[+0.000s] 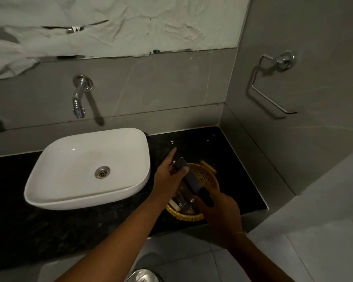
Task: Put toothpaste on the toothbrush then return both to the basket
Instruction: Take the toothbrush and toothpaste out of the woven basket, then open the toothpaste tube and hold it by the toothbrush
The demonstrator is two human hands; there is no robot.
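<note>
Dark counter (222, 151), white sink (86, 169) at 9 o'clock. Wicker basket (209, 176) beside sink. Left hand (167, 178) clamped on dark box (189, 178) above basket; right hand (220, 212) at 5 o'clock, finger state unclear.

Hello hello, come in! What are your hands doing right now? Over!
Left hand gripping long dark box over wicker basket. Right hand at box's near end, grip unclear. No toothbrush or toothpaste visible yet. Nothing in the way.

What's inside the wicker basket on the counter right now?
The wicker basket holds small dark packets and a pale item. The left hand grips a dark box above it; both hands cover the rest.
</note>
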